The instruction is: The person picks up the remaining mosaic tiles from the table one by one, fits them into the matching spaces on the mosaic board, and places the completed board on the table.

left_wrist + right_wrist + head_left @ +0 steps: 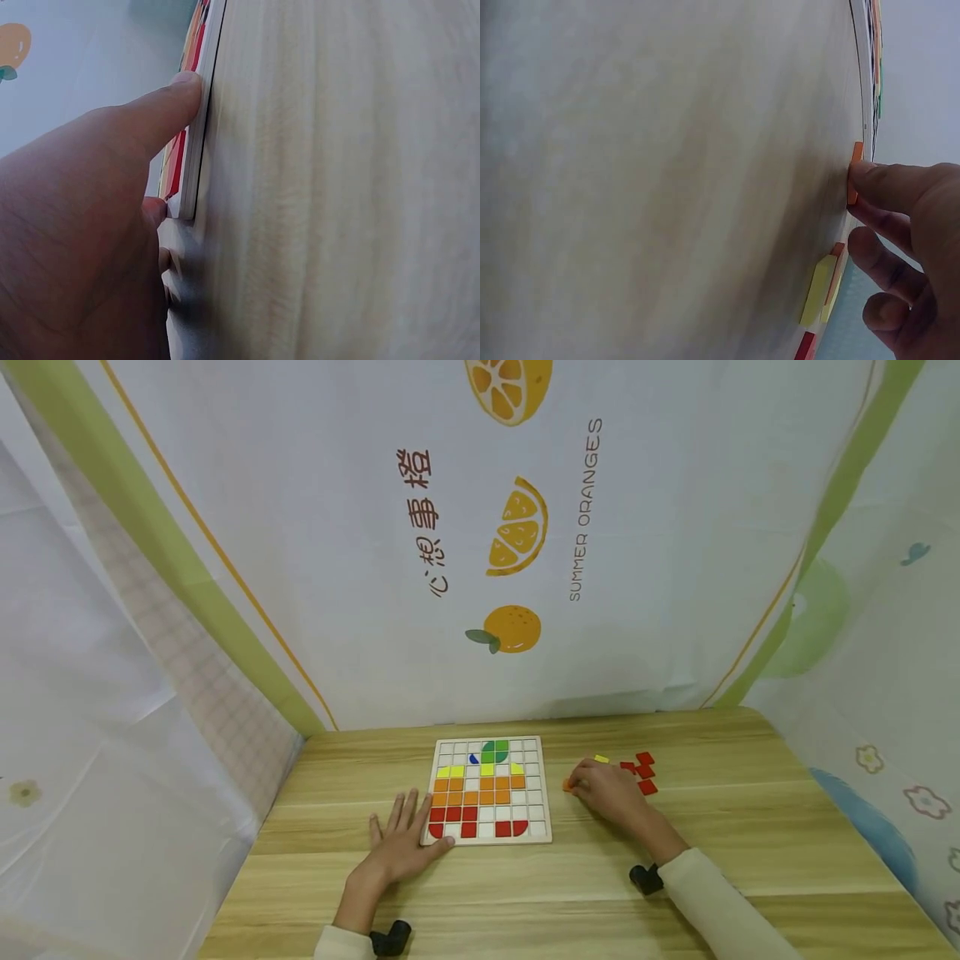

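Note:
A square pale puzzle board [545, 831] lies on the table, its grid partly filled with red [453, 814], orange, yellow, green and blue tiles. Spread flat at its lower left corner is my left hand [397, 852]; the thumb rests on the front rim, and in the left wrist view it lies over the edge beside red tiles. To the right of the board, my right hand [611, 789] pinches an orange tile [567, 785] between thumb and index finger. The right wrist view shows this orange tile [857, 152] close at the tabletop, the other fingers curled loosely.
Several loose red tiles [647, 787] lie right of my right hand, with a yellow tile [602, 758] just behind it. A white curtain with orange prints [517, 527] hangs along the table's back edge. Black wrist mounts [645, 880] sit under both forearms.

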{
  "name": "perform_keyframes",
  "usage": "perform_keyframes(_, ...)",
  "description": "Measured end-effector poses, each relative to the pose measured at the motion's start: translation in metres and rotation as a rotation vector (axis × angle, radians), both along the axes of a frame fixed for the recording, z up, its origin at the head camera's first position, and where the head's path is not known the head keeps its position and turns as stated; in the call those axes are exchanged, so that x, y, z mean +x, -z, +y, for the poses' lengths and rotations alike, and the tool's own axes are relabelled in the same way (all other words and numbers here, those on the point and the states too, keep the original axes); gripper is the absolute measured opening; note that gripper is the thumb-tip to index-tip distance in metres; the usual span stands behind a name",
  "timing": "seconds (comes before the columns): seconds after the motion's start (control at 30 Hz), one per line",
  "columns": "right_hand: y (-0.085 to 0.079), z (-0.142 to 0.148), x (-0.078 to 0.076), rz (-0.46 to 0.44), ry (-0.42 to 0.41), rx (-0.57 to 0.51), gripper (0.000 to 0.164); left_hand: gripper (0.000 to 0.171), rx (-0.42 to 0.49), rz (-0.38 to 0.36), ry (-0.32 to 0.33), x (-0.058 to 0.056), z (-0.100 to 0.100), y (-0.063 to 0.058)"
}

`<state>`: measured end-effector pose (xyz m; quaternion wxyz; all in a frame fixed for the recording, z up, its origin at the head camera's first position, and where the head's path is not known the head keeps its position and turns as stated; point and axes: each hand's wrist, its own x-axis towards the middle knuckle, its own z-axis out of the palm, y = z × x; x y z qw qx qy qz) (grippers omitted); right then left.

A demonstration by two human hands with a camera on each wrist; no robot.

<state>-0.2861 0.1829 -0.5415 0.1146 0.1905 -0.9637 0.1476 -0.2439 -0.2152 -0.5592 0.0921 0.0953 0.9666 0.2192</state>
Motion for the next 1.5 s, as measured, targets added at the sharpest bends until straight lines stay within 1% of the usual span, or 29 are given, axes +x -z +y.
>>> perform_keyframes(0.2, 0.0, -0.002, 0.0, 0.002, -0.003, 0.023, 0.003, 0.105, 0.035, -0.007, 0.012, 0.004, 0.0, -0.004)
perform_keyframes(0.27, 0.0, -0.001, 0.0, 0.0, -0.006, 0.024, 0.003, 0.105, 0.062, -0.008, 0.013, 0.006, 0.001, -0.007)
perform_keyframes(0.33, 0.0, -0.001, 0.001, 0.006, -0.009, 0.026, 0.003, 0.105, 0.055, -0.008, 0.011, 0.006, 0.001, -0.007)
perform_keyframes(0.43, 0.0, -0.001, 0.001, 0.009, -0.005, 0.029, 0.003, 0.104, 0.043, -0.004, 0.005, 0.004, 0.0, -0.004)
perform_keyframes(0.5, 0.0, -0.001, 0.001, 0.013, -0.003, 0.027, 0.003, 0.103, 0.02, 0.004, -0.002, 0.002, -0.001, 0.0)
perform_keyframes(0.67, 0.0, 0.0, 0.002, 0.032, -0.011, 0.022, 0.003, 0.101, 0.019, 0.024, -0.007, -0.001, -0.001, 0.007)
perform_keyframes(0.8, 0.0, 0.0, 0.003, 0.049, -0.019, 0.017, 0.004, 0.1, 0.015, 0.03, -0.004, -0.001, -0.001, 0.007)
perform_keyframes(1.03, 0.0, 0.0, 0.003, 0.04, -0.024, -0.014, 0.005, 0.099, 0.004, 0.023, -0.006, 0.0, -0.002, 0.006)
perform_keyframes(1.27, -0.002, -0.004, 0.004, 0.094, -0.04, -0.023, 0.01, 0.098, 0.009, 0.02, -0.011, 0.001, -0.001, 0.004)
perform_keyframes(1.4, -0.004, -0.007, 0.004, 0.126, -0.061, -0.047, 0.012, 0.099, 0.01, 0.019, -0.01, 0.001, -0.001, 0.005)
perform_keyframes(1.5, -0.007, -0.01, 0.004, 0.132, -0.082, -0.07, 0.011, 0.099, 0.008, 0.019, -0.007, 0.0, -0.002, 0.006)
